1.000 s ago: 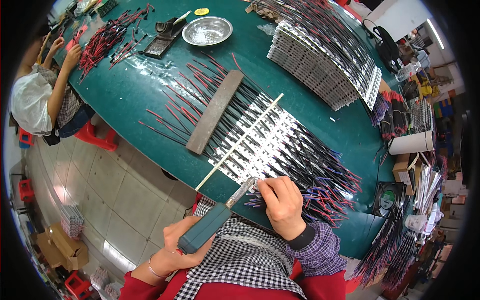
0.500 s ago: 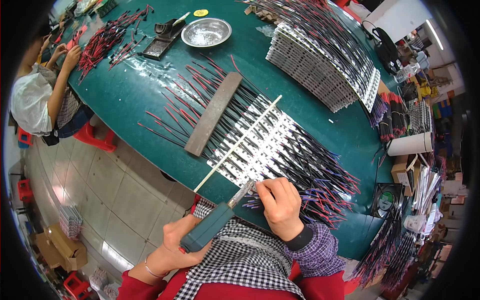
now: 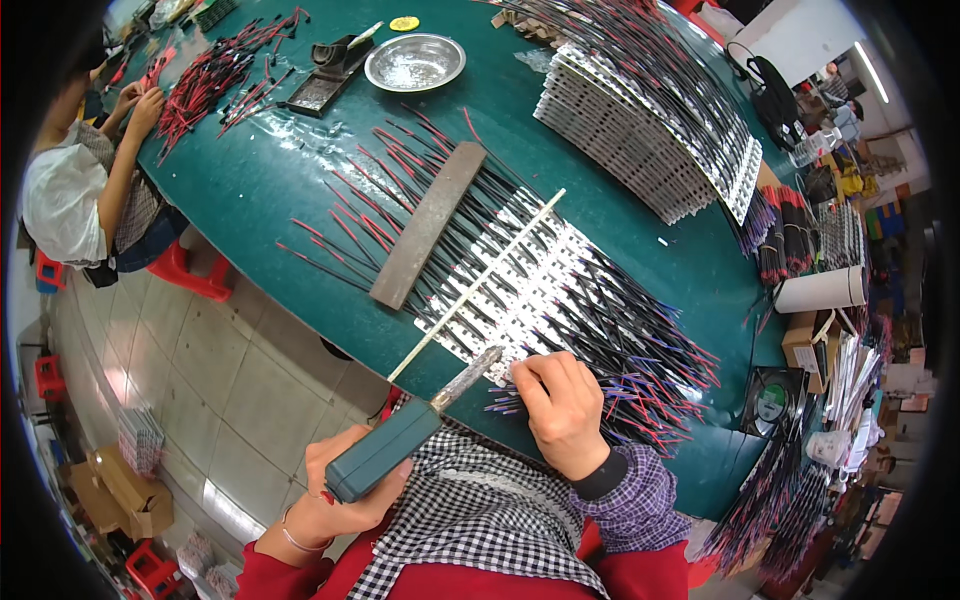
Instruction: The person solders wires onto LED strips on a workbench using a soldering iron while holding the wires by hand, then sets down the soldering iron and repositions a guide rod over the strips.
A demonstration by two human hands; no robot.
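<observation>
My left hand (image 3: 345,490) is wrapped round the green handle of a soldering iron (image 3: 385,455). Its metal tip lies over the near edge of a row of white circuit boards (image 3: 530,290), just left of my other fingertips. My right hand (image 3: 563,415) is closed in a pinch at that edge; what the fingers hold is hidden. Black, red and blue-ended wires (image 3: 640,350) fan out from the boards to the right. A brown flat bar (image 3: 428,228) lies across the wires on the left, and a thin pale rod (image 3: 478,285) crosses the boards.
A tall stack of wired white boards (image 3: 630,140) stands at the far right of the green table (image 3: 270,210). Farther back are a metal bowl (image 3: 415,62), a small dark box (image 3: 328,80) and red-black wires (image 3: 215,85). A co-worker (image 3: 75,190) sits at the left. A small fan (image 3: 773,400) stands right.
The soldering iron and my left hand have shifted left, and the tip has moved slightly away from my right fingertips. My right hand stays nearly in place.
</observation>
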